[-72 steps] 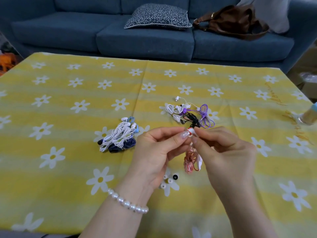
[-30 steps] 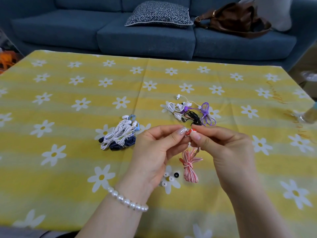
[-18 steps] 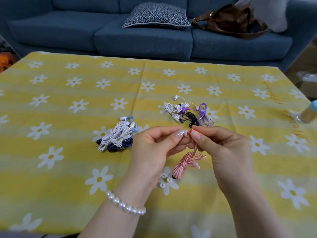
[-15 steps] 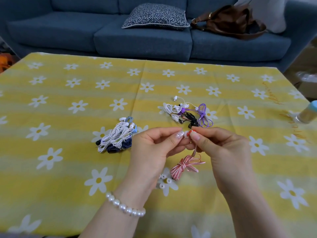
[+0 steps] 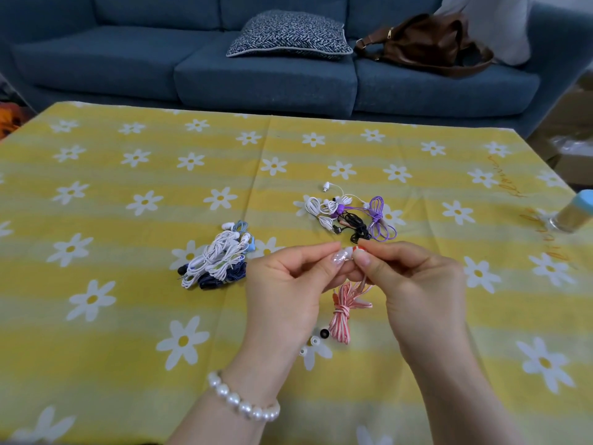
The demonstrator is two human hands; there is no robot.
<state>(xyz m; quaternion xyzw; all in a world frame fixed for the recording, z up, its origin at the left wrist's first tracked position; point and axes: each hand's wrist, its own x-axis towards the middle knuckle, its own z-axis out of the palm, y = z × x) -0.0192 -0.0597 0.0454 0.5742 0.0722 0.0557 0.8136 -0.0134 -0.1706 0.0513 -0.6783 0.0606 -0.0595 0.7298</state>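
Left hand point(image 5: 288, 284) and right hand point(image 5: 417, 284), both pinched on red earbud point(image 5: 355, 250), coiled cord point(image 5: 344, 313) beneath.

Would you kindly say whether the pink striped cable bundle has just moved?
Yes. The pink striped cable bundle swung its lower end rightward, from beside the white ear tips to just right of the small black ear tip.

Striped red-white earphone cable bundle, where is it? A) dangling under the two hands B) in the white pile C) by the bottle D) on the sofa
A: the cable bundle hangs from the red earbud that the right hand pinches, while the left hand pinches its white ear tip.
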